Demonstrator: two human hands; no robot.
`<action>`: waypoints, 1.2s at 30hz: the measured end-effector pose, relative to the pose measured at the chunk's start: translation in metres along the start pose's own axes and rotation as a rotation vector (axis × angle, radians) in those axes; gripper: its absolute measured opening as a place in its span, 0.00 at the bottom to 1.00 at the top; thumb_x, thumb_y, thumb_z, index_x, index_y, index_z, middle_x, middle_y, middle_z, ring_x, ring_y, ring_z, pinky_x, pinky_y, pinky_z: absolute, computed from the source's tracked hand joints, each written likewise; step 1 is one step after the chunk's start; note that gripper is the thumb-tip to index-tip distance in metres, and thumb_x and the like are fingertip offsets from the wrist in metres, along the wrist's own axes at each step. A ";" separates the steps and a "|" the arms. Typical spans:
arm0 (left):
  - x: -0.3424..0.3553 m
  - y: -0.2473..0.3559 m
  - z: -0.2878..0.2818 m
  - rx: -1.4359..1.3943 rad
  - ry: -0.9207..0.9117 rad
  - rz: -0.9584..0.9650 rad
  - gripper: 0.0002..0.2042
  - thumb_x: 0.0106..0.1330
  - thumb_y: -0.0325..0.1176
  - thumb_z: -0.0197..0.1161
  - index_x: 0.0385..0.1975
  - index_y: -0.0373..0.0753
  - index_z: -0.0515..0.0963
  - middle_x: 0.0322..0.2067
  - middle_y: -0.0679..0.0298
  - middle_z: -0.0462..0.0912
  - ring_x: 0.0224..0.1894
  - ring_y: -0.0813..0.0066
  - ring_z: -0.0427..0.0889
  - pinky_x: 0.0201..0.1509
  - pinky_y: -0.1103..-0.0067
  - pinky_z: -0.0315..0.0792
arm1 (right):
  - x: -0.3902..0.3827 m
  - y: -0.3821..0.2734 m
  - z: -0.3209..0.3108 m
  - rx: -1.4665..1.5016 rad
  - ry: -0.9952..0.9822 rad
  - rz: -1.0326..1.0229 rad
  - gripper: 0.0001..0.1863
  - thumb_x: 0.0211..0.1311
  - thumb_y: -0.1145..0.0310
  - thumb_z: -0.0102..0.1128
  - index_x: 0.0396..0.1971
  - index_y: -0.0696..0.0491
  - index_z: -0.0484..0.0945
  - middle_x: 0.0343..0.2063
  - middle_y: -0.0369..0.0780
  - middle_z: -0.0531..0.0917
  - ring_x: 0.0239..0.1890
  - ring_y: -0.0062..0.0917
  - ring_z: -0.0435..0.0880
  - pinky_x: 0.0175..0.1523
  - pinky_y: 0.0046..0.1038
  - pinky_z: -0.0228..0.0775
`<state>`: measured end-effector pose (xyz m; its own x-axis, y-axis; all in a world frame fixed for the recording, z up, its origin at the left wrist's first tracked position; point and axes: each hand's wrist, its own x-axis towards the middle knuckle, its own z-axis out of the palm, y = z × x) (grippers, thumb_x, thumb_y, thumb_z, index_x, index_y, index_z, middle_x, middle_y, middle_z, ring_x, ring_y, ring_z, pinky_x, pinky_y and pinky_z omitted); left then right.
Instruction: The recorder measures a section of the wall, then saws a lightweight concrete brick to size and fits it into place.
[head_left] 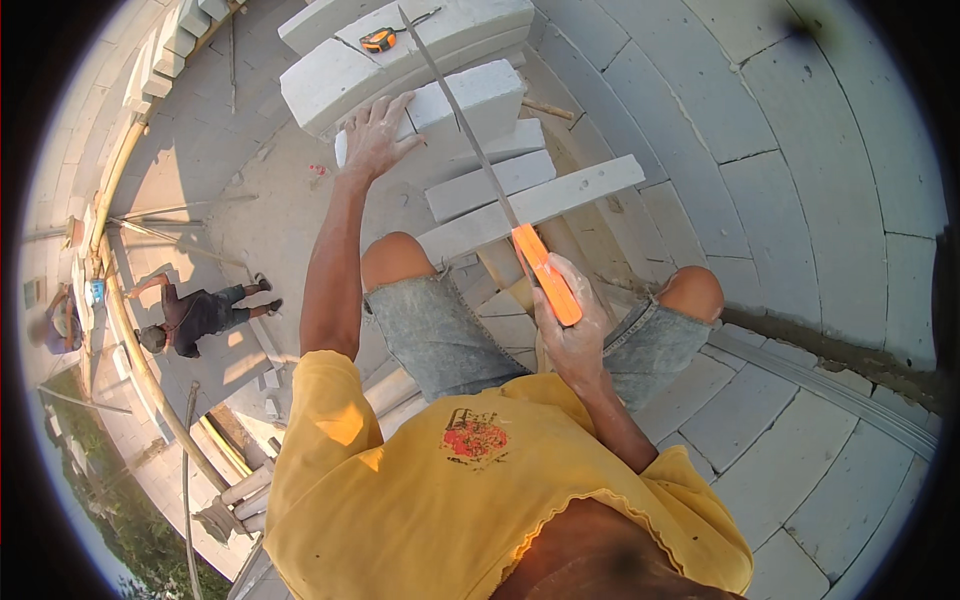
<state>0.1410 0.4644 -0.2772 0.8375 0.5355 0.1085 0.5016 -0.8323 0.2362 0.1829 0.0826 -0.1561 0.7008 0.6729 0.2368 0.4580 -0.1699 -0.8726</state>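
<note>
My right hand (578, 325) is closed round the orange handle of a handsaw (470, 135). Its long blade points away from me and passes over a pale grey block (490, 92); whether the teeth touch it I cannot tell. On the left part of that block rests my left hand (376, 138), dusty, with fingers spread. Just right of those fingers a thin dark line crosses the block. Behind it, an orange and black tape measure (378, 40) lies on a larger pale block (330, 85).
A long narrow block strip (560, 200) and a shorter block (490, 185) lie before my knees. A block wall (700, 110) rises on the right. At left, another person (200, 318) in dark clothes is near curved bamboo poles (150, 375).
</note>
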 end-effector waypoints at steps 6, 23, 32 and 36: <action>-0.002 0.021 0.004 0.073 0.072 -0.105 0.37 0.58 0.58 0.65 0.68 0.56 0.64 0.64 0.61 0.68 0.67 0.53 0.62 0.69 0.54 0.51 | 0.003 0.002 0.007 -0.039 -0.081 0.100 0.22 0.62 0.74 0.62 0.56 0.58 0.73 0.52 0.47 0.81 0.51 0.39 0.83 0.53 0.32 0.75; 0.026 0.042 0.018 0.177 0.148 -0.342 0.25 0.74 0.54 0.42 0.61 0.47 0.72 0.57 0.59 0.77 0.62 0.57 0.72 0.67 0.45 0.53 | -0.004 0.018 -0.012 -0.057 -0.155 0.102 0.24 0.65 0.65 0.63 0.57 0.58 0.69 0.53 0.50 0.79 0.51 0.39 0.82 0.54 0.33 0.74; 0.022 0.041 0.019 0.219 0.227 -0.337 0.22 0.73 0.50 0.44 0.58 0.47 0.75 0.52 0.60 0.79 0.57 0.58 0.76 0.65 0.52 0.57 | -0.021 0.016 -0.024 -0.016 -0.144 0.244 0.21 0.63 0.70 0.66 0.53 0.57 0.72 0.48 0.46 0.82 0.47 0.37 0.84 0.51 0.32 0.75; 0.016 0.046 0.022 0.178 0.259 -0.316 0.21 0.73 0.48 0.45 0.57 0.46 0.75 0.50 0.59 0.80 0.56 0.57 0.76 0.64 0.56 0.60 | 0.034 0.011 0.014 -0.060 -0.125 0.174 0.20 0.62 0.70 0.66 0.52 0.56 0.72 0.47 0.46 0.83 0.45 0.36 0.85 0.49 0.32 0.76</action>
<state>0.1822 0.4312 -0.2857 0.5663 0.7671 0.3016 0.7729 -0.6213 0.1289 0.2040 0.1142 -0.1635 0.7006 0.7130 0.0270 0.3704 -0.3310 -0.8679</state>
